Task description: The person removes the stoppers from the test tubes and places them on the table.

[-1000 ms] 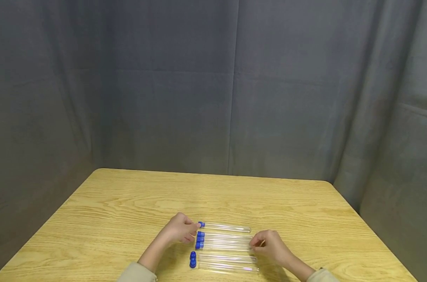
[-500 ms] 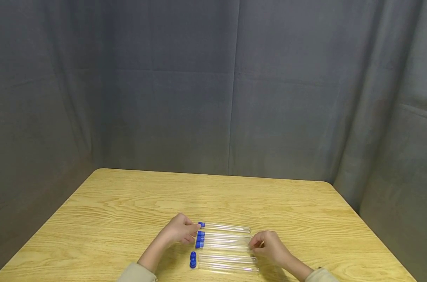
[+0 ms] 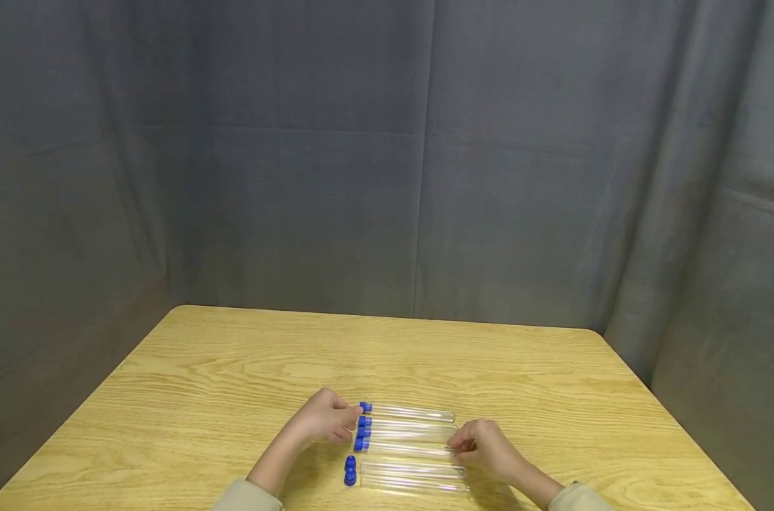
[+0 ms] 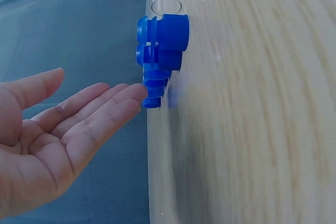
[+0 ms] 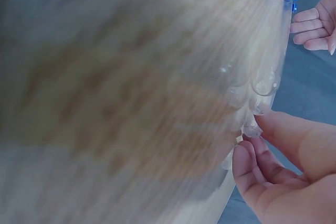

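My left hand point(image 3: 325, 417) lies beside the blue caps with its fingers straight; in the left wrist view its fingertips point(image 4: 137, 98) are at the farther caps point(image 4: 152, 100). A capped test tube point(image 3: 412, 412) lies at the far side of the row. Nearer is a group of three capped test tubes point(image 3: 406, 437), lying side by side. At their rounded ends my right hand point(image 3: 485, 447) pinches one test tube point(image 5: 252, 128) between thumb and fingers. Two uncapped test tubes point(image 3: 415, 477) lie closest to me, with two loose blue caps point(image 3: 350, 470) by their open ends.
The wooden table point(image 3: 233, 355) carries everything and reaches far back and to both sides. Grey curtains point(image 3: 310, 213) hang behind it and along both sides.
My right hand has shifted slightly left. In the group of three, the far tubes have moved a little away from me, widening the gap to the nearest one. My left hand stays nearly still.
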`<control>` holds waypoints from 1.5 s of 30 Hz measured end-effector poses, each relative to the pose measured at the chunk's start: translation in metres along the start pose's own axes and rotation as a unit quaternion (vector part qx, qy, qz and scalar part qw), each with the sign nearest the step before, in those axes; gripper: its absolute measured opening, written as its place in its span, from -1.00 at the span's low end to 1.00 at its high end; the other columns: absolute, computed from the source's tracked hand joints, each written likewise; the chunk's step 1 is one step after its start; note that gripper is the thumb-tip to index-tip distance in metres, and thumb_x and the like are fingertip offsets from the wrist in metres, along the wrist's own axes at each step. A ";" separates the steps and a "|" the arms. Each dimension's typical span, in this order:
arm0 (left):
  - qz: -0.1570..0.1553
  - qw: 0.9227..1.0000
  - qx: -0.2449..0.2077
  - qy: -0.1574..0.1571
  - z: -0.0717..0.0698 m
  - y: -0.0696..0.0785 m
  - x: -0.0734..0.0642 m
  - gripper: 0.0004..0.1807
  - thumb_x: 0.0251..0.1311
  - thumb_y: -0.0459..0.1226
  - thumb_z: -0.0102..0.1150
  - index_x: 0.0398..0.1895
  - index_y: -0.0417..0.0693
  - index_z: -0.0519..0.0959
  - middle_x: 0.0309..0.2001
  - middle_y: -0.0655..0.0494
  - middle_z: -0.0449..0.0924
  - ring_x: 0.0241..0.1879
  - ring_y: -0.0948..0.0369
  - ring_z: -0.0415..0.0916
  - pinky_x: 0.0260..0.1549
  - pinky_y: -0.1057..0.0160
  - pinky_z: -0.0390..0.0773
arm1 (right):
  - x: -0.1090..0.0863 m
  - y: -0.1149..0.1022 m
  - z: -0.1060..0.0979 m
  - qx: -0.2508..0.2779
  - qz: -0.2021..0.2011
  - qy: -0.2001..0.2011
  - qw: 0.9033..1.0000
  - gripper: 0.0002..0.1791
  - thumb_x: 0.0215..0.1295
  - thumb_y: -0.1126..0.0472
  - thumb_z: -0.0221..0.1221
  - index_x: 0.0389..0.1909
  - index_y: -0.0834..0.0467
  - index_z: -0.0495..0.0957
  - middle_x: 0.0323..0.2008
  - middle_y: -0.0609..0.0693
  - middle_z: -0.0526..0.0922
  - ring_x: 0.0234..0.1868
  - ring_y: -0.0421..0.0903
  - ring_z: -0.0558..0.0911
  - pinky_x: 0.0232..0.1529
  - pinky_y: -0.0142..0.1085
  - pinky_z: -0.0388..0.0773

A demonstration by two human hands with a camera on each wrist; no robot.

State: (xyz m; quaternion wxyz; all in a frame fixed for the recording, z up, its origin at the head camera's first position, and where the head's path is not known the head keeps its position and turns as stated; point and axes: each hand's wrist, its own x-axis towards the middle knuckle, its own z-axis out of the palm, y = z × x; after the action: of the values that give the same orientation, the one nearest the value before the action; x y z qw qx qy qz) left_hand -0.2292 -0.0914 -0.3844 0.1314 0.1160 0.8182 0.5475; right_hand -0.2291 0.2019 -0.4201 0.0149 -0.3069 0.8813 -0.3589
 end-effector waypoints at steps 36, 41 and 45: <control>0.011 1.000 -0.017 0.015 -0.008 0.007 -0.003 -0.66 0.23 -0.30 0.00 -0.29 -0.56 0.50 -0.37 -0.28 0.56 -0.37 -0.07 0.58 -0.40 0.10 0.60 | 0.000 -0.012 -0.024 0.220 0.094 0.065 0.969 -0.71 0.13 0.36 0.17 -0.23 0.54 0.49 -0.25 0.35 0.56 -0.34 -0.05 0.60 -0.26 -0.36 0.56; 0.023 0.999 -0.026 0.016 -0.011 0.012 -0.003 -0.63 0.23 -0.28 0.00 -0.25 -0.57 0.49 -0.32 -0.33 0.55 -0.33 -0.08 0.57 -0.38 0.10 0.60 | -0.001 -0.018 -0.032 0.246 0.110 0.100 0.958 -0.67 0.15 0.33 0.15 -0.17 0.54 0.47 -0.16 0.36 0.53 -0.23 0.00 0.58 -0.19 -0.31 0.54; 0.032 0.999 -0.034 0.021 -0.013 0.016 -0.005 -0.63 0.24 -0.27 -0.01 -0.22 -0.55 0.49 -0.28 -0.33 0.55 -0.32 -0.07 0.57 -0.37 0.11 0.60 | -0.001 -0.022 -0.036 0.246 0.127 0.126 0.953 -0.65 0.15 0.29 0.17 -0.14 0.50 0.48 -0.11 0.33 0.52 -0.13 0.03 0.55 -0.09 -0.24 0.50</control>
State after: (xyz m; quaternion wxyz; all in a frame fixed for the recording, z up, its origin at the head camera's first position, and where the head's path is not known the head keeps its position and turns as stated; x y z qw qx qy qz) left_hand -0.2284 -0.0981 -0.3645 0.1010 0.1258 0.7977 0.5811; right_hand -0.2254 0.2123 -0.3796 0.0242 -0.1320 0.7920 -0.5956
